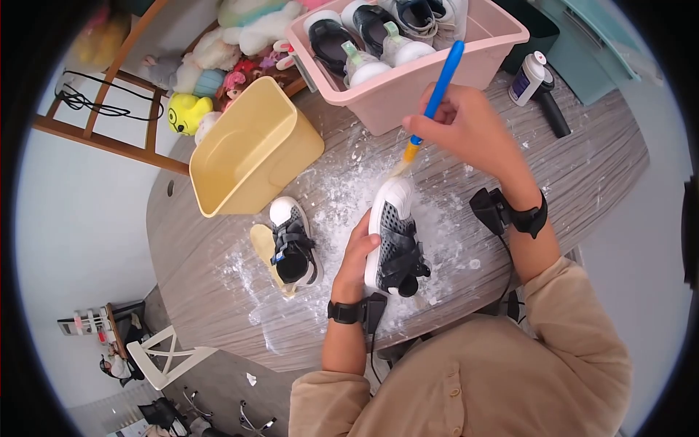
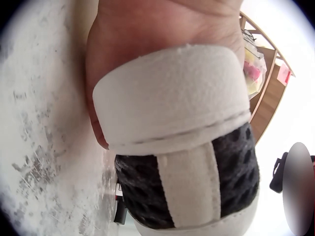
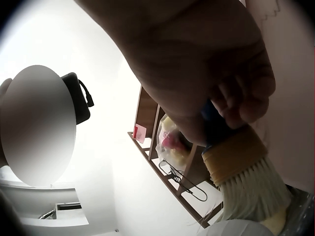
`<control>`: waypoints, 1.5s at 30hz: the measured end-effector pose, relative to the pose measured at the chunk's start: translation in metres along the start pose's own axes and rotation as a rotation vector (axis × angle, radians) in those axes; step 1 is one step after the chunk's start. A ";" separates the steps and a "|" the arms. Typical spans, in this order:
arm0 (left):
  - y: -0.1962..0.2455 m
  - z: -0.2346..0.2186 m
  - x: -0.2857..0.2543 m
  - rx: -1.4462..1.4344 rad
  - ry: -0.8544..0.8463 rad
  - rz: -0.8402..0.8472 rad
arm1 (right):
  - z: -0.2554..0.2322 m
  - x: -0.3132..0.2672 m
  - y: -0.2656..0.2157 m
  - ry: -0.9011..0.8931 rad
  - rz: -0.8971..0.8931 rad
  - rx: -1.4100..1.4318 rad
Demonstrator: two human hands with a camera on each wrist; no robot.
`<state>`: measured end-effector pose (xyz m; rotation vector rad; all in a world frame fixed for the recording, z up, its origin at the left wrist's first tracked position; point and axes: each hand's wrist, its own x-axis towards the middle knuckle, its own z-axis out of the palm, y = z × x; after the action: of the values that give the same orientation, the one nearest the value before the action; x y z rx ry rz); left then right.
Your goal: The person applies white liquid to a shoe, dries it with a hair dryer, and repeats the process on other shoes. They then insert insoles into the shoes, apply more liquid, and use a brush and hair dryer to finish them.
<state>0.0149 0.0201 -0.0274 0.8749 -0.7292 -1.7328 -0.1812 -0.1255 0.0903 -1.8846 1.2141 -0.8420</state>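
My left hand [image 1: 358, 253] grips a black and white shoe [image 1: 397, 244] from its left side, toe pointing away; in the left wrist view the hand [image 2: 165, 32] lies behind the white sole edge [image 2: 172, 98]. My right hand [image 1: 470, 131] pinches a blue-handled brush [image 1: 442, 84], bristles at the shoe's white toe. In the right wrist view the fingers [image 3: 246, 98] curl round the brush, its pale bristles [image 3: 256, 191] pointing down. A second shoe [image 1: 293, 244] stands on the table to the left, beside a pale yellow insole [image 1: 267, 251].
White powder or residue marks the wooden table [image 1: 218, 306]. Behind are a yellow bin [image 1: 255, 146] and a pink tub [image 1: 408, 91] holding several shoes. At the back right lie a white bottle [image 1: 527, 79] and a black-handled object [image 1: 555, 113].
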 end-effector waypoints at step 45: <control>-0.016 -0.027 0.004 -0.139 0.115 -0.183 | 0.001 -0.011 -0.013 -0.250 -0.184 0.289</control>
<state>0.0288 0.0194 -0.0558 0.9600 -0.4578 -1.8529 -0.1786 -0.1111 0.0990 -1.8158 0.7340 -0.8018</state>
